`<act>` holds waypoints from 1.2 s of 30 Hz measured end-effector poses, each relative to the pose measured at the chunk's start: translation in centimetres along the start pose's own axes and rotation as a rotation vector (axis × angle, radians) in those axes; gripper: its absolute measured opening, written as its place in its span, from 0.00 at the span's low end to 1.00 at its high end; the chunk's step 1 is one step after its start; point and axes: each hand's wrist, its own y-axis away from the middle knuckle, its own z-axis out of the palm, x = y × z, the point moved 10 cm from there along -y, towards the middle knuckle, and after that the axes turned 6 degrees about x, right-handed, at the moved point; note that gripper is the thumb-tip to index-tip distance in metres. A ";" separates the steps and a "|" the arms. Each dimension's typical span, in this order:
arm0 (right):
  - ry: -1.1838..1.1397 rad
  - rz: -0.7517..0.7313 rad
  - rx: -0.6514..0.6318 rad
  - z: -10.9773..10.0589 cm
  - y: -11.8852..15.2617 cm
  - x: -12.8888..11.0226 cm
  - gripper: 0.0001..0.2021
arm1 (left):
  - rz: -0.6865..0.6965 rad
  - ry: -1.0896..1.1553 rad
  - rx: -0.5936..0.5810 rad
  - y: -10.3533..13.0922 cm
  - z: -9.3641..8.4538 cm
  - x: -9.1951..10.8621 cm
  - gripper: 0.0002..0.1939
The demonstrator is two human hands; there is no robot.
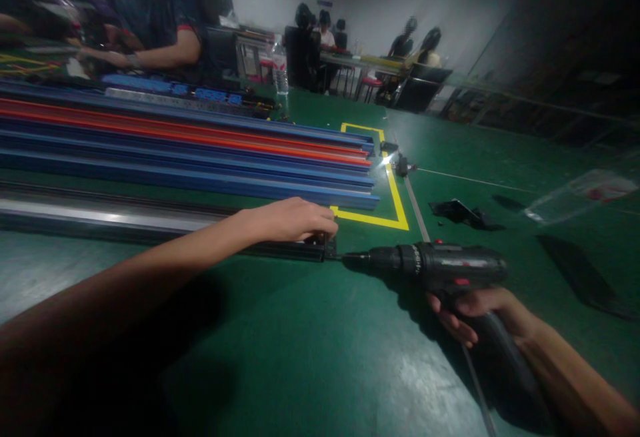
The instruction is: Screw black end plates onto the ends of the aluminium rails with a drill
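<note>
My left hand [300,220] is closed over the right end of a long dark metal rail [280,250], its fingers curled down on a small black end piece [331,249]. In my right hand [467,313] is a black power drill [450,265], gripped by its handle and pointing left. The drill's bit reaches the end piece at the rail's end; whether it touches a screw is too small to tell. Behind my left hand lie several long blue rails [300,187] and a red one [250,140], side by side.
Yellow tape [400,213] marks a corner on the green table [300,343]. Small black parts [463,213] and a bottle lying on its side [580,193] are at the right. An upright bottle [280,67] stands behind. A person [155,23] works across the table at the left.
</note>
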 end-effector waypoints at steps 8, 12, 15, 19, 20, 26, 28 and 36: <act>-0.009 -0.027 -0.043 0.1 0.0 -0.2 0.17 | -0.008 0.008 0.003 0.0 0.1 -0.1 0.11; 0.007 -0.011 -0.041 0.3 0.0 -0.3 0.16 | -0.007 -0.001 -0.002 0.0 0.1 -0.1 0.11; 0.017 0.002 -0.044 0.6 0.0 -0.4 0.16 | -0.006 0.000 0.009 0.0 0.0 -0.1 0.11; 0.022 0.010 -0.043 0.8 0.0 -0.5 0.15 | 0.003 0.008 0.020 0.0 -0.2 0.0 0.11; 0.021 0.011 -0.042 0.8 0.0 -0.5 0.15 | 0.005 0.007 0.022 0.0 -0.2 0.1 0.11; 0.030 0.011 -0.024 0.6 0.1 -0.4 0.15 | 0.000 0.032 0.036 0.1 -0.2 -0.1 0.12; 0.042 0.010 -0.013 0.4 0.2 -0.3 0.15 | -0.003 0.025 0.020 0.1 -0.1 -0.1 0.12; 0.036 -0.011 0.012 0.4 0.1 -0.5 0.14 | -0.005 -0.018 -0.006 0.0 0.1 -0.1 0.12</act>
